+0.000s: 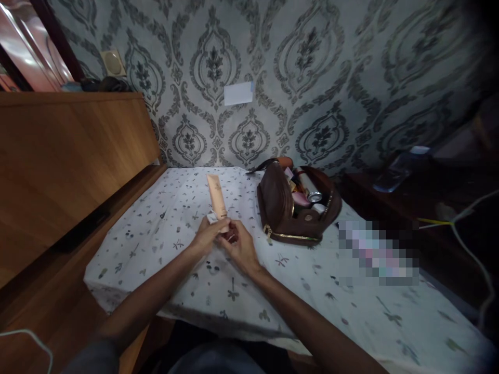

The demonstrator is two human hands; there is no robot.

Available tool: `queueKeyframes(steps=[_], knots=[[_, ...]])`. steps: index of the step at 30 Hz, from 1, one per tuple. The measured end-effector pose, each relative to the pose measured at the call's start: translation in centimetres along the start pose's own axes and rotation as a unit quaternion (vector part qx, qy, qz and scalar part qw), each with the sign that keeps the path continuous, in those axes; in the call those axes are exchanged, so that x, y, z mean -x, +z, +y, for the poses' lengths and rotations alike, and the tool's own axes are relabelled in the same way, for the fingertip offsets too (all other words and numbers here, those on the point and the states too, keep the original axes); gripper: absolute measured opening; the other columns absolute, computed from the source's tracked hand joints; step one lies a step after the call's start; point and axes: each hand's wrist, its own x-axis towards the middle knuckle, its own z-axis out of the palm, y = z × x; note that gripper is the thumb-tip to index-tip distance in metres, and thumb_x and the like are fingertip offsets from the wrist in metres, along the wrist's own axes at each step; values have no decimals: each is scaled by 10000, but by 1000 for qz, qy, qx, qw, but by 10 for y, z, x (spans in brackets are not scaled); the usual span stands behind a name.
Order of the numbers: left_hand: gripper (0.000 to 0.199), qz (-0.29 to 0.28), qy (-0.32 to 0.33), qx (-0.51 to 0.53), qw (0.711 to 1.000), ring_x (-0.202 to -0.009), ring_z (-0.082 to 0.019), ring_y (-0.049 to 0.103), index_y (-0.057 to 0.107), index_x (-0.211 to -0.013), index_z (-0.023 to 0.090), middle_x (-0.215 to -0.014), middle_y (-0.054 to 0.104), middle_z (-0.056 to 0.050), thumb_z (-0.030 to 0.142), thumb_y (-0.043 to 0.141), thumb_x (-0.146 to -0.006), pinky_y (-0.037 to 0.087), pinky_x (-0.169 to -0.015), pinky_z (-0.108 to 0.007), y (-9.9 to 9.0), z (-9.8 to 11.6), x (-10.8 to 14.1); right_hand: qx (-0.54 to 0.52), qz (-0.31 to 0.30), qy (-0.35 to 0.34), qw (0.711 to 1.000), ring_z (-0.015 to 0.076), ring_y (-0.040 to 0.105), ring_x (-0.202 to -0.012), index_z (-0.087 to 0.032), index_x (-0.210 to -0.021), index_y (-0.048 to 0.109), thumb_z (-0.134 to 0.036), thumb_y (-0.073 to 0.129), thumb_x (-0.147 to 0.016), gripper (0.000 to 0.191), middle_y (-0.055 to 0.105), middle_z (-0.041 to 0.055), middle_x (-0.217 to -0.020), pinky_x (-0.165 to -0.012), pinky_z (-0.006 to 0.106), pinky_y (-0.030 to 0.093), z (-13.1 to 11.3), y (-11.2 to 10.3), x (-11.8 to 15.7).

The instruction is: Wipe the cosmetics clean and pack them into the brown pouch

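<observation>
A peach-coloured squeeze tube (217, 195) stands out beyond my hands, its flat end pointing toward the wall. My left hand (203, 238) is closed around the lower part of the tube, with the thumb across it. A small white piece (211, 217), perhaps tissue or a wipe, shows beside the tube at the left fingers. My right hand (242, 248) has its fingers curled together at the tube's near end. The cap there is hidden by the fingers. Right of the hands stands a brown toiletry bag (292, 226), unzipped, with a silver can (310, 186) and other small items inside.
A white patterned cloth (156, 228) covers the table. Brown wooden furniture (74, 140) borders it at left, and the papered wall (249, 57) rises behind. At right are a blurred-out object (376, 252), a clear bottle (401, 169) and a pale cable (473, 254).
</observation>
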Motion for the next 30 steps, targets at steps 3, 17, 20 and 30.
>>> queueKeyframes(steps=[3,17,20,30], knots=[[346,-3,22,-78,997,-603,-149,601,610,-802,187,-669,626,24,281,852,-575,444,-536,-231,-19,17,-5,-2,-18,-11,1000,139,533,-659,-247,-992,672,-264,712,-727,268,597,18,-932,-634,293,456,-8,-2,-2],[370,-33,142,-183,972,-927,-215,612,718,-996,220,-926,679,-40,144,834,-652,428,-859,-225,-18,31,30,-401,5,237,885,98,524,-553,-184,-749,635,-415,857,-645,337,632,-24,-659,-513,218,444,-4,-9,-19],[267,-11,137,-115,984,-871,-187,621,716,-964,212,-879,690,-30,217,814,-716,438,-830,-214,-16,36,31,-453,-19,277,847,89,528,-544,-193,-753,620,-363,856,-665,304,627,-35,-657,-513,208,464,-7,-8,-17],[468,140,-54,85,985,-658,-176,662,651,-906,174,-753,697,-48,631,556,-869,497,-565,-244,-11,18,21,-365,-51,195,909,144,648,-807,-223,-948,682,-217,866,-587,405,726,0,-915,-733,258,533,-12,4,-4]])
